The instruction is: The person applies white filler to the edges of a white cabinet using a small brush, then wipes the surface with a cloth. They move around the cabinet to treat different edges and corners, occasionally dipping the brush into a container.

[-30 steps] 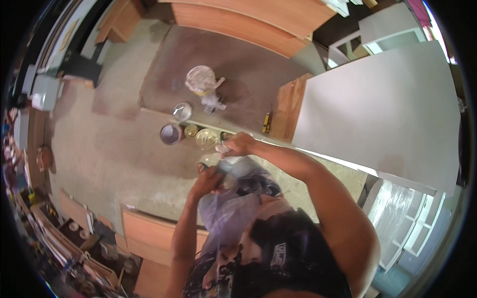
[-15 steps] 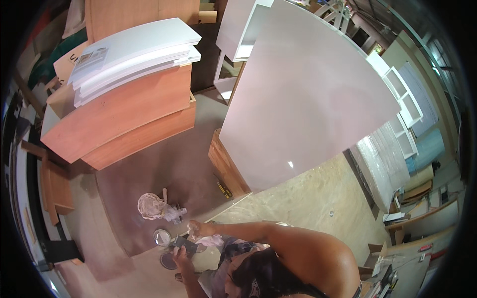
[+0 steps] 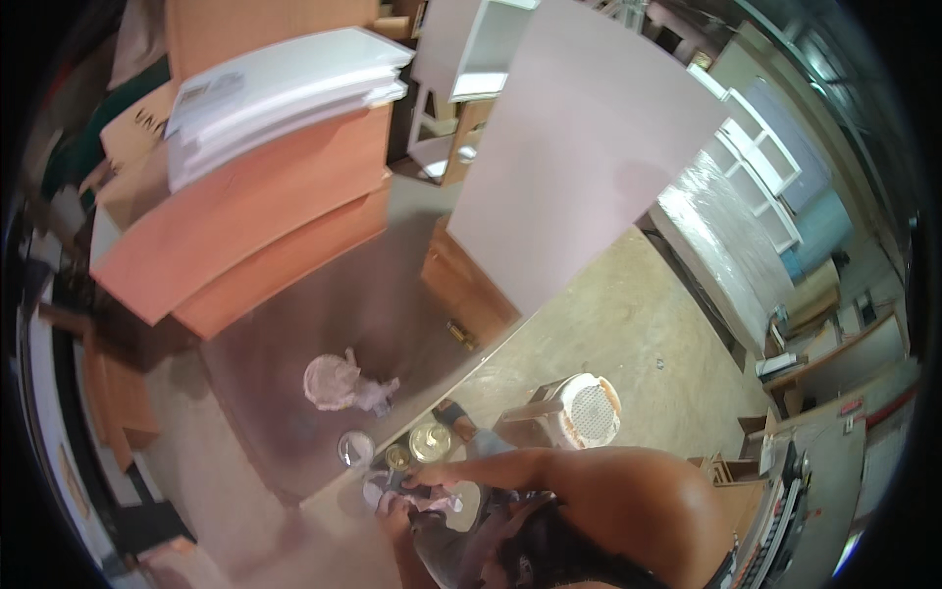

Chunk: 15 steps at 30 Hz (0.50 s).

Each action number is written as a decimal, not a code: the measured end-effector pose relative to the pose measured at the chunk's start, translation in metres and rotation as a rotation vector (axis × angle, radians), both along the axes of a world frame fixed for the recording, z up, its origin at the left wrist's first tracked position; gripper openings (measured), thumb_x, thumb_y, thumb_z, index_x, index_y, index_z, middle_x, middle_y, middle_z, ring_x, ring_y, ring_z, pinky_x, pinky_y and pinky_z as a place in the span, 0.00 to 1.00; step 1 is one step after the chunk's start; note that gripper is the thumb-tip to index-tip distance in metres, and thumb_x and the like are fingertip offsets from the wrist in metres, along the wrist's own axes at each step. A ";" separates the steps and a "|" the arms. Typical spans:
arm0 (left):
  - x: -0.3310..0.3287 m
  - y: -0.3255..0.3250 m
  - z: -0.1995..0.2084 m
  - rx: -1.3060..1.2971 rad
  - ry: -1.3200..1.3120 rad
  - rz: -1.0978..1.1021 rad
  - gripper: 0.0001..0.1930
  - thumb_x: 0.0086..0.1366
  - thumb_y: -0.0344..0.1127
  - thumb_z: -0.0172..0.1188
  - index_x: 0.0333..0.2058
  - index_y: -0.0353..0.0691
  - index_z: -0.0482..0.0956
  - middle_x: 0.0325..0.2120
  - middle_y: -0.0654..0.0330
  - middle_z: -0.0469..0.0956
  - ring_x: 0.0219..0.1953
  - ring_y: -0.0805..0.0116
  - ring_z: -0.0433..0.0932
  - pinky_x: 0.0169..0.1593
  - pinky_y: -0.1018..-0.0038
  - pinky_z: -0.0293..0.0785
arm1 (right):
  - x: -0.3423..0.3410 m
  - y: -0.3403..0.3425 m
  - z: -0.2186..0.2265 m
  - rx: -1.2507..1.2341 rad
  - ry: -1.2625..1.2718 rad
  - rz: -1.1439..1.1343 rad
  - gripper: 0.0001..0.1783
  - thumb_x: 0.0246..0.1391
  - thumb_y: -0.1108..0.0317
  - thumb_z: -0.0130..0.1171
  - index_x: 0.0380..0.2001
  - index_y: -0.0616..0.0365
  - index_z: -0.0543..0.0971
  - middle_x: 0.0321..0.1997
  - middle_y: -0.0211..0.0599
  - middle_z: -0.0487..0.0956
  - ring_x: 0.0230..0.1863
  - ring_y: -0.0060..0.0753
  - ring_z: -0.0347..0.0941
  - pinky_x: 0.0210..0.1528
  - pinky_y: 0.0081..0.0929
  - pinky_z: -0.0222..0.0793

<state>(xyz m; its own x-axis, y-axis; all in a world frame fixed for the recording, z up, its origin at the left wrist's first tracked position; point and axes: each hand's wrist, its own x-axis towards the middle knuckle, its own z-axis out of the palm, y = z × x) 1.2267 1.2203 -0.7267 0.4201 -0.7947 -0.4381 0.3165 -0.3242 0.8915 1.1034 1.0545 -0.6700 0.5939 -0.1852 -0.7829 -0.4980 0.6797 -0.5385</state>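
My left hand (image 3: 394,507) is closed at a dark grey block-shaped thing (image 3: 391,482), low in the view in front of my body. My right hand (image 3: 428,475) comes in from the right and meets it there, fingers bent; what they grip is partly hidden. A pale pink cloth (image 3: 434,502) lies beside both hands. Just beyond are a large round tin (image 3: 430,442), a smaller tin (image 3: 396,456) and a round shiny lid or shallow tin (image 3: 355,450). Farther off, a cloth-covered round container (image 3: 331,381) stands next to crumpled clear plastic (image 3: 374,397).
A white plastic stool (image 3: 591,410) stands to the right, near my foot (image 3: 451,412). A large pale panel (image 3: 589,147) leans over a wooden block (image 3: 469,280). Orange-brown boards (image 3: 265,216) bear white panels (image 3: 285,98) at the left. A plastic-wrapped slab (image 3: 721,245) stands right.
My view has shifted, bringing the stool and the tins into sight. My hands, apart before, have come together at the dark grey thing.
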 end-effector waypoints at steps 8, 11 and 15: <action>0.020 -0.009 0.023 0.215 -0.054 -0.057 0.43 0.52 0.40 0.74 0.64 0.36 0.63 0.43 0.54 0.77 0.42 0.68 0.76 0.47 0.71 0.74 | 0.032 -0.001 -0.062 0.567 0.012 -0.201 0.16 0.62 0.59 0.58 0.49 0.54 0.76 0.47 0.34 0.79 0.49 0.35 0.76 0.53 0.37 0.73; 0.027 -0.002 -0.067 0.019 -0.088 0.114 0.36 0.53 0.35 0.73 0.60 0.35 0.68 0.40 0.57 0.76 0.41 0.68 0.75 0.46 0.70 0.74 | 0.054 -0.017 -0.104 0.655 -0.045 -0.365 0.20 0.62 0.59 0.58 0.54 0.55 0.73 0.51 0.31 0.79 0.52 0.34 0.75 0.58 0.41 0.69; 0.087 -0.032 -0.105 0.248 -0.134 0.035 0.29 0.52 0.28 0.68 0.54 0.32 0.71 0.42 0.52 0.78 0.43 0.66 0.76 0.48 0.68 0.73 | 0.087 -0.055 -0.155 0.777 -0.239 -0.247 0.17 0.62 0.62 0.59 0.53 0.52 0.75 0.49 0.27 0.80 0.50 0.28 0.77 0.58 0.35 0.70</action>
